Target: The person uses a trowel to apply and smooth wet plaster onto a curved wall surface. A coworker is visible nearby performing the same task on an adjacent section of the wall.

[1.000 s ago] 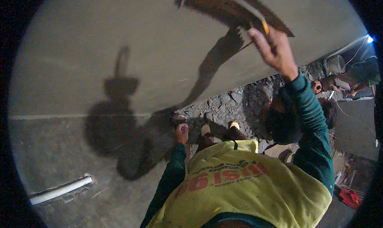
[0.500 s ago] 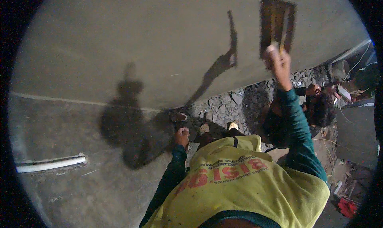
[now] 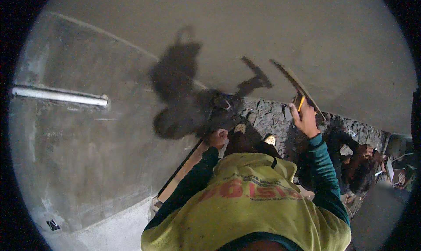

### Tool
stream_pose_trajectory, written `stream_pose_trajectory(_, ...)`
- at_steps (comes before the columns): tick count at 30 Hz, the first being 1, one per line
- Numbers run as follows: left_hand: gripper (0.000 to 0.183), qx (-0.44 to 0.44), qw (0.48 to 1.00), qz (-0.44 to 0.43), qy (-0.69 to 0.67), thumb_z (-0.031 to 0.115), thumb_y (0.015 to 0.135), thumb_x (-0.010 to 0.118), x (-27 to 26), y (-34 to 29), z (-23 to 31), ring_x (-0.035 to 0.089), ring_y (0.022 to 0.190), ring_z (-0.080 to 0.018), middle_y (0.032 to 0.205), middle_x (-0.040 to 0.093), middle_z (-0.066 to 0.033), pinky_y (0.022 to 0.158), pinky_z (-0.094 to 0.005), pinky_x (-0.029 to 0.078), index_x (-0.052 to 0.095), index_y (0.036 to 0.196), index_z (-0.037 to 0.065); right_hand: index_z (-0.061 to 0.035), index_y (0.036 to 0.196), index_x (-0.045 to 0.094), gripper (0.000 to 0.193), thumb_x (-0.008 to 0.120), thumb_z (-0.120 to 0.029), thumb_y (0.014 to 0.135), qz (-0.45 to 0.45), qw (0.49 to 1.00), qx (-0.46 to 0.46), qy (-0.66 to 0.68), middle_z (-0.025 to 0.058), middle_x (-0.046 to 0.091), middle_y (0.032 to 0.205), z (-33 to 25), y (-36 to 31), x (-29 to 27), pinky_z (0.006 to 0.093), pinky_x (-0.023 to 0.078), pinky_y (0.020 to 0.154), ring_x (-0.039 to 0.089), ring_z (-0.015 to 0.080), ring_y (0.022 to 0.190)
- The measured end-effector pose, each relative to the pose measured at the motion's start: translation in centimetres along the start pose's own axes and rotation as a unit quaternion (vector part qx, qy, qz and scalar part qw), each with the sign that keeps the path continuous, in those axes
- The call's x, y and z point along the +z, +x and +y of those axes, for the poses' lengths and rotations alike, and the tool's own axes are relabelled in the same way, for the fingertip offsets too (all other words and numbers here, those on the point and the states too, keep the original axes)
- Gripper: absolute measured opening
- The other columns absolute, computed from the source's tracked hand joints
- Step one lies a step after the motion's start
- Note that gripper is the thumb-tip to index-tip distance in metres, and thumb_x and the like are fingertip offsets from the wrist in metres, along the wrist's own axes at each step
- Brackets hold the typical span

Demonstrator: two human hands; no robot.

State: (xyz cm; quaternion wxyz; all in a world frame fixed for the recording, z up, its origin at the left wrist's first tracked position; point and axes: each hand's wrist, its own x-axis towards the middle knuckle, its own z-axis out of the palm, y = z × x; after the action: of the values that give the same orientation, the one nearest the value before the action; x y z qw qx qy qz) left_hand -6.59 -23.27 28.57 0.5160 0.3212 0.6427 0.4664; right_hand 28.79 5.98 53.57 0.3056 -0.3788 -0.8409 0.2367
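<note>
up by the grey wall [image 3: 263,27], the plastering float [image 3: 294,82] slants long-ways from upper left to lower right. right hand [image 3: 304,119] grips its yellow handle [image 3: 301,103] just beneath; left hand [image 3: 217,139] hangs low, well apart, fisted on nothing visible.

Brightness: dim and murky, with a warm cast.
Light source: behind the person, throwing shadows forward.
Shadows: a dark body shadow [image 3: 184,97] lies on the plastered wall [image 3: 272,36], with a tool shadow beside it.
Distortion: the fisheye bends the white pipe [image 3: 59,96]; black corners.
Sharpness: soft and grainy throughout.
</note>
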Motion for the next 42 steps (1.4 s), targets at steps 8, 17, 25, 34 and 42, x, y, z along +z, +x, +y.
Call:
stream_pose_trajectory(8,0.024,-0.015,0.995,0.091,0.04,0.026,0.097,0.064,1.4,1.7,5.2,0.065,0.09,-0.0164,0.097,0.067,-0.0068,0.082,-0.0335,0.051,0.064,0.109,0.005,0.0086,0.14,0.039,0.071,0.065,-0.03,0.087,-0.05,0.981,-0.093,-0.165,0.0293,0.065,0.1,-2.8,-1.3,5.7,0.0552,0.049,0.084,0.063,0.0472,0.091)
stream_pose_trajectory(17,0.031,0.09,0.991,0.078,0.052,0.031,0.098,0.063,-3.1,6.1,12.5,0.065,0.096,-0.0214,0.105,0.068,-0.0081,0.085,-0.0362,0.052,0.062,0.118,0.007,0.0037,0.126,0.055,0.055,0.067,-0.03,0.085,-0.193,0.96,-0.026,-0.202,0.0291,0.063,0.11,-9.3,5.3,15.3,0.0526,0.047,0.092,0.06,0.0472,0.1)
stream_pose_trajectory(25,0.037,0.143,0.979,0.004,-0.142,0.021,0.096,0.066,-7.6,11.2,20.6,0.064,0.096,-0.0172,0.114,0.066,-0.005,0.084,-0.0302,0.052,0.057,0.128,0.005,-0.0001,0.116,0.058,0.047,0.066,-0.036,0.087,-0.214,0.96,-0.032,-0.177,0.0252,0.065,0.1,-13.1,11.4,23.6,0.0518,0.05,0.083,0.063,0.0438,0.094)
stream_pose_trajectory(34,0.048,0.094,0.993,-0.042,-0.061,0.025,0.093,0.071,-9.9,15.3,25.5,0.058,0.12,-0.0241,0.126,0.061,-0.0094,0.1,-0.0349,0.048,0.053,0.134,0.005,-0.001,0.129,0.055,0.058,0.067,-0.037,0.084,-0.183,0.956,-0.076,-0.218,0.0246,0.063,0.114,-12.9,15.6,27.4,0.0514,0.049,0.089,0.06,0.0433,0.105)
stream_pose_trajectory(42,0.069,0.091,0.995,0.005,-0.036,0.039,0.089,0.074,-6.3,15.6,25.7,0.05,0.13,-0.0322,0.137,0.053,-0.0213,0.103,-0.0419,0.044,0.047,0.139,-0.001,-0.0084,0.128,0.057,0.044,0.061,-0.025,0.088,-0.115,0.959,-0.071,-0.248,0.0218,0.069,0.104,-12.7,15.5,25.9,0.0521,0.057,0.072,0.068,0.0412,0.089)
